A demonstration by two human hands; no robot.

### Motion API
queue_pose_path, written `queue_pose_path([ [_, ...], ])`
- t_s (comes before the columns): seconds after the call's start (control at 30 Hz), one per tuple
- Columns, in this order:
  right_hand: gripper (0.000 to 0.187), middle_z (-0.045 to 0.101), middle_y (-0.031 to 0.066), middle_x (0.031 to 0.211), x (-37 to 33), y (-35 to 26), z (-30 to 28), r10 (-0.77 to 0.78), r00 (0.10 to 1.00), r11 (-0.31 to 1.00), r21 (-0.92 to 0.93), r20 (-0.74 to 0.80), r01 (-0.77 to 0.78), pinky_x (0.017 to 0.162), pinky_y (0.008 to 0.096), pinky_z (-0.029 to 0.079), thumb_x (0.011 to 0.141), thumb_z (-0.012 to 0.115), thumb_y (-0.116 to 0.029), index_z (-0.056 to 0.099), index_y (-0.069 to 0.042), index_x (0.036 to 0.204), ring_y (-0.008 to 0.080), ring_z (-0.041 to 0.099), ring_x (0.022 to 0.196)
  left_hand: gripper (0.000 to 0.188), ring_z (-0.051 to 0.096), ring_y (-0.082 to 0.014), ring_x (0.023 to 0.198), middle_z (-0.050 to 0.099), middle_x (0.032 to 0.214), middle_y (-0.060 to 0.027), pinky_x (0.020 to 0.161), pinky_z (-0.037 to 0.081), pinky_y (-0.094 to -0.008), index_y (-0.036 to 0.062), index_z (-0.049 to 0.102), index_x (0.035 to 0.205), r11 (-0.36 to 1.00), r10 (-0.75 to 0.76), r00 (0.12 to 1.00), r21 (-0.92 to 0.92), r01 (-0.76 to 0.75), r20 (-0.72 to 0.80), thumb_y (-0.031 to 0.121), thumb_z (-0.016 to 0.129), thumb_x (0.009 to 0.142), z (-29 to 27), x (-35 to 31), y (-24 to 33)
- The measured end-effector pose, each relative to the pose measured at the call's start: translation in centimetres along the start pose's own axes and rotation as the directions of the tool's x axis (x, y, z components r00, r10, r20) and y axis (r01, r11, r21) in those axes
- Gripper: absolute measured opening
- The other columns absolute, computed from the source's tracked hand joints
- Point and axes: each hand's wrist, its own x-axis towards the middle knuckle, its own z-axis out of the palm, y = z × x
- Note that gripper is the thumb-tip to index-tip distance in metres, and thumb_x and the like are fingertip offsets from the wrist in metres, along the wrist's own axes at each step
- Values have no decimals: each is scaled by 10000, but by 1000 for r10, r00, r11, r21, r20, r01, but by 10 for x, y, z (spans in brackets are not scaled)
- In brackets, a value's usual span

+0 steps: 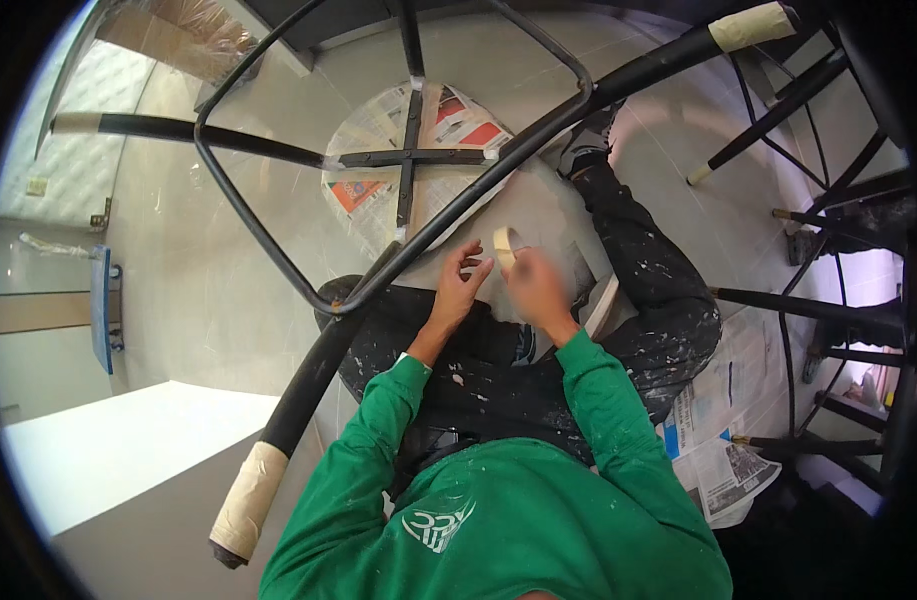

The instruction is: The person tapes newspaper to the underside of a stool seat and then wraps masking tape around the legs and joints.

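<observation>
My right hand (536, 291) grips a roll of cream masking tape (504, 243) in front of my lap. Just left of the roll, my left hand (460, 286) has its fingers curved and apart, and nothing shows in it. Before me a black stool stands upside down, its round seat lying on the floor under taped-on newspaper (363, 192). Crossed black bars (410, 157) run over the seat's underside. The legs (313, 385) splay upward with masking tape (250, 500) wrapped round their ends, and a bent metal footrest ring (240, 197) joins them.
More dark stool legs (778, 110) stick out on the right, some with pale tips. Newspaper sheets (728, 440) lie on the tiles beside my right knee. A white box-like block (128, 450) stands at the left, with a blue wheeled board (101, 310) beyond it.
</observation>
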Motion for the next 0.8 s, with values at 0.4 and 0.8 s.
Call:
queue_pose_path([
  [0.4,398,714,113,1028,-29,-18,7,-20,984,974,224,174,-20,782,336,543,994,586,-122,575,-9,1375,170,678,874,173,637,-145,1020,663,1117,-64,812,508,-279,39,722,1069,987,158,977,41,-154,-141,128,768,928,0,-34,28],
  [0.8,130,685,154,851,-19,-19,22,-6,1000,999,-51,21,7,700,371,523,947,654,-101,708,-6,1017,246,664,764,166,652,-114,766,703,859,-58,709,532,-275,-10,645,1000,992,122,970,10,-123,-210,97,755,937,13,-28,29],
])
